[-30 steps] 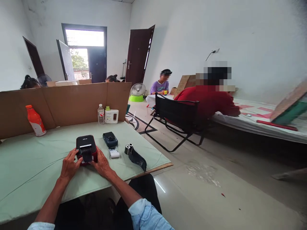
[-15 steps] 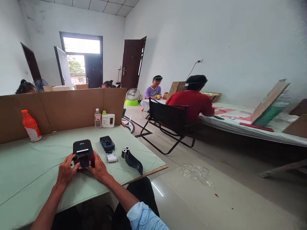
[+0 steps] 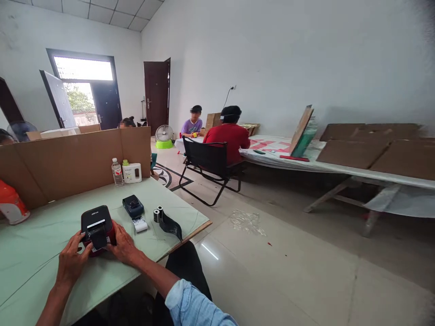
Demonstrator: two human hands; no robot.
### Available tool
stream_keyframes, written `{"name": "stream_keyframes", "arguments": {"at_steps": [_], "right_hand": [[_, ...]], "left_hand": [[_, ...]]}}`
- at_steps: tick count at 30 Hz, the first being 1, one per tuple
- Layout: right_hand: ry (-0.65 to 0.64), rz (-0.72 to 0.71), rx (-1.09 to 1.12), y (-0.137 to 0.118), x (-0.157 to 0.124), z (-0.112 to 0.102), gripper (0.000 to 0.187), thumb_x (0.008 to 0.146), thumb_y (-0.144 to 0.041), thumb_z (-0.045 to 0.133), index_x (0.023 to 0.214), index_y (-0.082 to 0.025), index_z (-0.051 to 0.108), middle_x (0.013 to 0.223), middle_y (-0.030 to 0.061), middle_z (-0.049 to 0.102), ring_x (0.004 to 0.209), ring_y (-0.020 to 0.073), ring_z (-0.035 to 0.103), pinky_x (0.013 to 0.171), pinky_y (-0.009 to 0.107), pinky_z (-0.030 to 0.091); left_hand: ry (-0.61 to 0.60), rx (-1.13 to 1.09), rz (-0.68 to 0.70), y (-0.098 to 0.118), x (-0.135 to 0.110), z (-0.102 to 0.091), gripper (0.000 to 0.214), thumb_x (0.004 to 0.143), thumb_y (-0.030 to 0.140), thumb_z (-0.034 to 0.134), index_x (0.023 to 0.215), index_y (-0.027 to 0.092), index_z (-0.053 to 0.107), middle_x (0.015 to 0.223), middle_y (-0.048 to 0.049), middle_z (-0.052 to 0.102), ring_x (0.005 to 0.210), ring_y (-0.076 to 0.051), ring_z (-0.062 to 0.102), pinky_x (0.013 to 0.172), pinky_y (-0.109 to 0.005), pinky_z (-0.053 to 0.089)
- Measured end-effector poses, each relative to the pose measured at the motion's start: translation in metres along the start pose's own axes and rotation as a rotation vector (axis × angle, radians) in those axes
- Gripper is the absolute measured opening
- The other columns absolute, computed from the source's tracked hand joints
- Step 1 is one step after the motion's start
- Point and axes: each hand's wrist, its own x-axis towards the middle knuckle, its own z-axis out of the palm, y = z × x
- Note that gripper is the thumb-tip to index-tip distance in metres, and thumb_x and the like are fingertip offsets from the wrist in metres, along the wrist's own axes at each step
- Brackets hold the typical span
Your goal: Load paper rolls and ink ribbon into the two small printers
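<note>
A black and dark red label printer (image 3: 96,217) stands on the pale green table (image 3: 41,235), with a black strip hanging out of its front slot. My left hand (image 3: 72,256) grips its left side, the thumb at the lower front. On the opposite side my right hand (image 3: 123,242) holds the printer, its thumb also near the front bottom edge. Just right of it lies a smaller dark blue printer (image 3: 133,206) with a white printed paper strip (image 3: 139,225) coming out. Farther right is a ribbon (image 3: 170,225) of black film, partly unrolled from two small rolls.
A cardboard screen (image 3: 78,158) borders the table's far side. Before it stand a water bottle (image 3: 117,173), a white jug (image 3: 132,173) and an orange bottle (image 3: 12,203). Beyond the table, a person in red (image 3: 226,138) sits on a black chair (image 3: 205,158); clear scraps (image 3: 246,222) litter the floor.
My view has turned to the right, so the whole scene sits farther left. Both hands stay on the label printer, with their grip looking much the same.
</note>
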Motion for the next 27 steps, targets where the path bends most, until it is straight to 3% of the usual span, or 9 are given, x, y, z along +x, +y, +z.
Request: {"name": "stream_keyframes", "arguments": {"at_steps": [6, 12, 17, 27], "right_hand": [[-0.030, 0.000, 0.030, -0.002, -0.002, -0.003, 0.101, 0.081, -0.034, 0.084, 0.165, -0.022, 0.029, 0.159, 0.0165, 0.051, 0.148, 0.0342, 0.049, 0.124, 0.055, 0.041], [-0.023, 0.005, 0.034, -0.001, -0.004, -0.002, 0.101, 0.081, -0.033, 0.085, 0.165, -0.024, 0.030, 0.162, 0.0153, 0.049, 0.151, 0.0338, 0.047, 0.126, 0.055, 0.039], [-0.018, -0.019, 0.029, 0.007, -0.006, 0.001, 0.099, 0.083, -0.035, 0.083, 0.166, -0.024, 0.029, 0.161, 0.0161, 0.050, 0.149, 0.0338, 0.048, 0.124, 0.056, 0.042], [-0.021, 0.000, 0.026, 0.017, -0.016, 0.002, 0.092, 0.088, -0.040, 0.078, 0.165, -0.021, 0.032, 0.160, 0.0179, 0.050, 0.147, 0.0345, 0.049, 0.123, 0.056, 0.042]], "left_hand": [[-0.020, -0.017, -0.008, 0.003, 0.002, -0.002, 0.037, 0.097, 0.048, 0.057, 0.117, 0.019, 0.068, 0.127, -0.0148, 0.076, 0.097, -0.028, 0.079, 0.071, -0.038, 0.069], [-0.040, -0.053, -0.036, 0.004, 0.002, -0.003, 0.033, 0.095, 0.046, 0.060, 0.114, 0.020, 0.069, 0.127, -0.0156, 0.075, 0.107, -0.031, 0.077, 0.083, -0.043, 0.069], [-0.086, -0.129, -0.102, 0.009, 0.003, -0.006, 0.029, 0.093, 0.042, 0.064, 0.113, 0.020, 0.068, 0.130, -0.0146, 0.072, 0.104, -0.029, 0.076, 0.077, -0.041, 0.069], [-0.152, -0.177, -0.171, 0.028, 0.003, -0.013, 0.023, 0.084, 0.024, 0.069, 0.107, 0.020, 0.067, 0.145, -0.0152, 0.060, 0.124, -0.029, 0.068, 0.077, -0.036, 0.069]]}}
